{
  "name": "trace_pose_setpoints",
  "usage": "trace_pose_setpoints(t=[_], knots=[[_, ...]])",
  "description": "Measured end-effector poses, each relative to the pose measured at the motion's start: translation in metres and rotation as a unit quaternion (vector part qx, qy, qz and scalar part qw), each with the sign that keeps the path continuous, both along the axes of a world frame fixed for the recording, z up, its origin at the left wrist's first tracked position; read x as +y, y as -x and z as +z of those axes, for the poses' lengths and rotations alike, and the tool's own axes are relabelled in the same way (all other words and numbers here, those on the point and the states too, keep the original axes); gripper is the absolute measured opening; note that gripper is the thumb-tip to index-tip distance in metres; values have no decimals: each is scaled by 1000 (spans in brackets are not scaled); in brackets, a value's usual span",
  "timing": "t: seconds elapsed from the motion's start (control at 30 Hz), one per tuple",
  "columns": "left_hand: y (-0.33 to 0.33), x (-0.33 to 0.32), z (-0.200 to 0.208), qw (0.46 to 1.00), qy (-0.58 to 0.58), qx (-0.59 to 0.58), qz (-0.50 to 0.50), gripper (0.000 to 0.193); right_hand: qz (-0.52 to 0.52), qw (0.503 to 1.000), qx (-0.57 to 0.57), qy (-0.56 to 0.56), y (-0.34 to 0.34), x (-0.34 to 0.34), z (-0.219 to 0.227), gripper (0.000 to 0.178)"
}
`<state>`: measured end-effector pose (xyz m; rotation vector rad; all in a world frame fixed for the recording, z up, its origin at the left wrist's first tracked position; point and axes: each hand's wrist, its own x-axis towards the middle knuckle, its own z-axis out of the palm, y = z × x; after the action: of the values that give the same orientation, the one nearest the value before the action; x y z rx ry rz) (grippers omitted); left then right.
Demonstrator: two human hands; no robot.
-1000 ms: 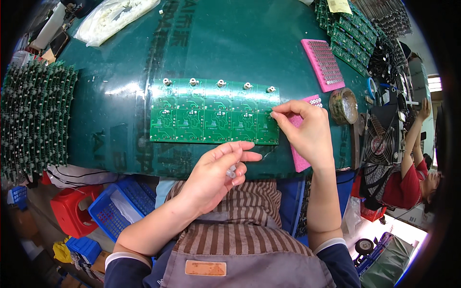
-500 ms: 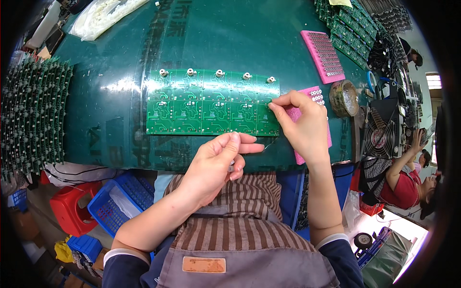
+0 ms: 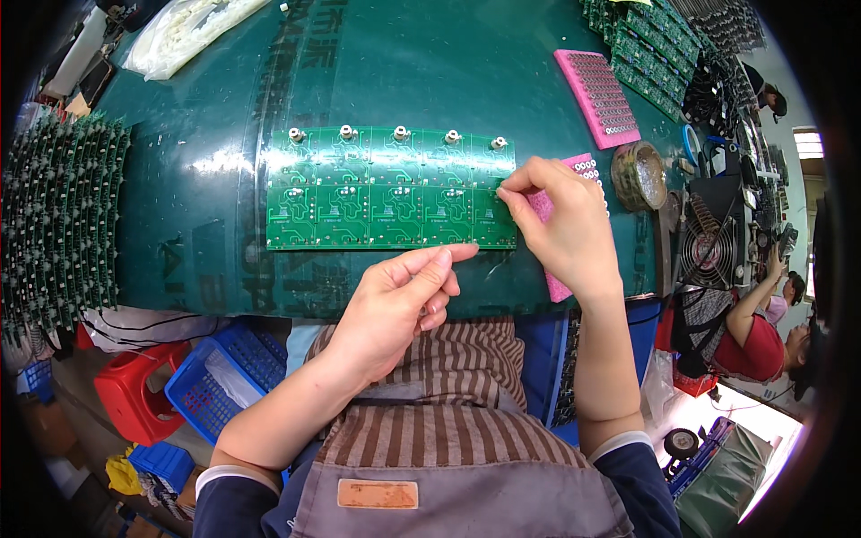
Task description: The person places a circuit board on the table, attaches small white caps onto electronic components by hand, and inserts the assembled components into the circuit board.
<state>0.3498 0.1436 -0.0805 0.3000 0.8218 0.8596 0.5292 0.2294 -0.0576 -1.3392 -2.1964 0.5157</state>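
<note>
A green circuit board panel (image 3: pixel 345 235) lies flat on the green table mat. Silver round connectors (image 3: pixel 400 134) stand in a row along its far edge. My right hand (image 3: pixel 567 220) pinches thumb and fingertips together over the panel's right end; whatever is between them is hidden. At the near edge, my left hand (image 3: pixel 395 300) has its thumb pressed to the index finger, whose tip touches or nearly touches the board. Its other fingers curl inward, hiding any small part inside. Partly behind my right hand is a pink foam block (image 3: pixel 558 285) with small ring-shaped parts in it.
Another pink foam block (image 3: pixel 596 99) full of small parts lies farther back, near a tape roll (image 3: pixel 639 177). Stacked circuit boards (image 3: pixel 63 215) stand at the left; more boards (image 3: pixel 655 58) lie far right. A white plastic bag (image 3: pixel 184 36) rests at the far left.
The view has shifted slightly. My left index finger now points along the board's near edge, and a small silver piece seen in its curled fingers is hidden. My right hand keeps its pinch.
</note>
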Motion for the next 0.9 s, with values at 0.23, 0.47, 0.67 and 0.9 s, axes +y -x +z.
trace_pose_setpoints(t=[0.23, 0.47, 0.67, 0.9], knots=[[-1, 0, -2, 1000, -12, 2, 6, 33, -20, 1000, 5, 11, 2, -6, -5, 9], [-3, -1, -4, 999, -39, 25, 18, 20, -36, 994, 63, -81, 1, -17, -25, 12], [-3, 0, -2, 997, -54, 57, 2, 23, -131, 979, -21, -154, -35, -4, -9, 12], [-7, 0, 1, 998, -36, 50, 33, 23, -171, 984, -19, -53, -56, 13, -6, 5]])
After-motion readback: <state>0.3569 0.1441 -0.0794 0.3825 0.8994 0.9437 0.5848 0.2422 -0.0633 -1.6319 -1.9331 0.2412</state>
